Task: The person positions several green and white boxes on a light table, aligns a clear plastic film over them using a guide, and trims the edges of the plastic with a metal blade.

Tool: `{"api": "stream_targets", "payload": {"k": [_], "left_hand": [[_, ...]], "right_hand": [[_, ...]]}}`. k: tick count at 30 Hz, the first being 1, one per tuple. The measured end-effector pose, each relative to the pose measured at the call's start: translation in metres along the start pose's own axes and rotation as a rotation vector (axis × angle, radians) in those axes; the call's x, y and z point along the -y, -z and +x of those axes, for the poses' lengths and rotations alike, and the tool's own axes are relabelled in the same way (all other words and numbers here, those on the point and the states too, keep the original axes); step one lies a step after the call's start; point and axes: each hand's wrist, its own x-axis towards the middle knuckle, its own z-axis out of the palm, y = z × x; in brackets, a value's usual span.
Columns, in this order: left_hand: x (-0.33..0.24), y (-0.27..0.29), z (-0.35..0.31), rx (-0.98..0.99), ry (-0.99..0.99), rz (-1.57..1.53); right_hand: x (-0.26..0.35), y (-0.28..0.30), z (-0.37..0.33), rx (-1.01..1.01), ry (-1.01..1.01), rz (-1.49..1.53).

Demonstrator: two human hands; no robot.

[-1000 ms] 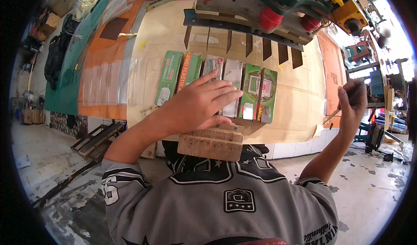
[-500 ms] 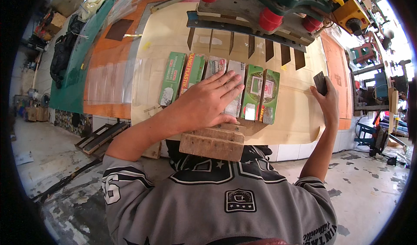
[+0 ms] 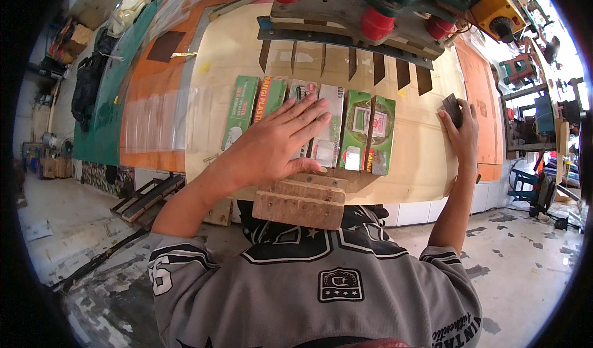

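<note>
My left hand [image 3: 269, 141] lies flat, fingers stretched out, across the middle of a row of printed plastic packs. Under and beside it are a grey-silver pack [image 3: 327, 129] and a green pack with a red-and-yellow strip [image 3: 272, 98]. Another green pack [image 3: 242, 101] is at the row's left end, with two more green packs [image 3: 357, 122] at the right. In my right hand [image 3: 462, 139], over the right side of the table, is a small dark flat piece whose kind I cannot make out [image 3: 452, 109]. A stepped wooden block [image 3: 298, 205] is at the table's near edge, just below my left hand.
Beyond the packs, several dark blades [image 3: 353, 64] hang from a metal bar of a green machine with red cylinders [image 3: 377, 24]. A yellow control box with a black knob [image 3: 499, 22] is at the upper right. Orange boards [image 3: 479, 113] flank the cream tabletop [image 3: 420, 144].
The view has shifted slightly. My left hand has slid a little left and nearer over the packs. My right hand has turned slightly, still with the dark piece in it.
</note>
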Motion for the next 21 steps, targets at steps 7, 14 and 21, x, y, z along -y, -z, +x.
{"api": "stream_targets", "payload": {"k": [7, 14, 21], "left_hand": [[-0.001, -0.002, 0.000, -0.001, 0.003, -0.032], [0.001, 0.010, -0.004, -0.082, 0.029, -0.166], [0.007, 0.042, -0.043, -0.246, 0.180, -0.131]], "right_hand": [[-0.003, -0.005, -0.005, -0.027, -0.023, -0.036], [0.002, -0.003, -0.006, -0.027, -0.017, -0.070], [-0.001, -0.004, -0.006, -0.027, -0.013, -0.075]]}}
